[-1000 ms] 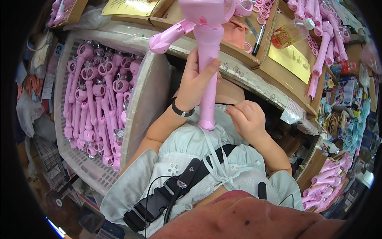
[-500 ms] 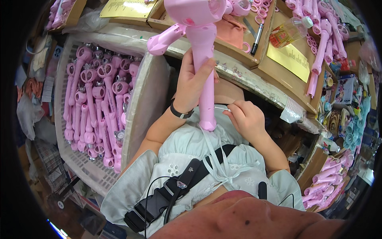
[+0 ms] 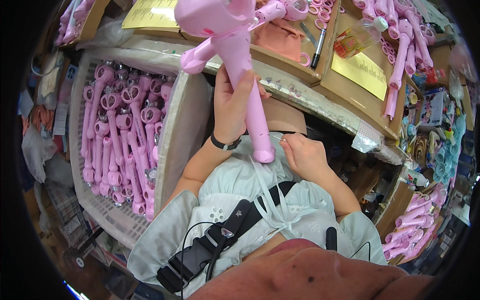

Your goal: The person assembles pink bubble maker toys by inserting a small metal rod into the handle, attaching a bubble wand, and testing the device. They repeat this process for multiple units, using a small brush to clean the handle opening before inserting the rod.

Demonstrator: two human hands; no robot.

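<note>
A large pink plastic toy wand [image 3: 257,117] stands tilted in front of me, with its round head toward the upper left and its handle end near my lap. My left hand [image 3: 232,105] is wrapped round the upper part of the handle. Pinched in my right hand [image 3: 306,156] is a thin metal tool [image 3: 276,137], which points left toward the lower handle. Most of it is hidden by the fingers, and I cannot tell whether its tip touches the wand.
On my left a white plastic basket [image 3: 107,212] holds many upright pink wands. Ahead, cardboard trays [image 3: 327,65] on the bench hold pink rings, a black marker [image 3: 318,49], a bottle [image 3: 356,39] and yellow paper. More pink parts [image 3: 410,225] lie in a box at lower right.
The wand's head has swung to the left, so the wand leans more. My left hand has shifted slightly left with it. My right hand has moved little, still gripping the thin tool.
</note>
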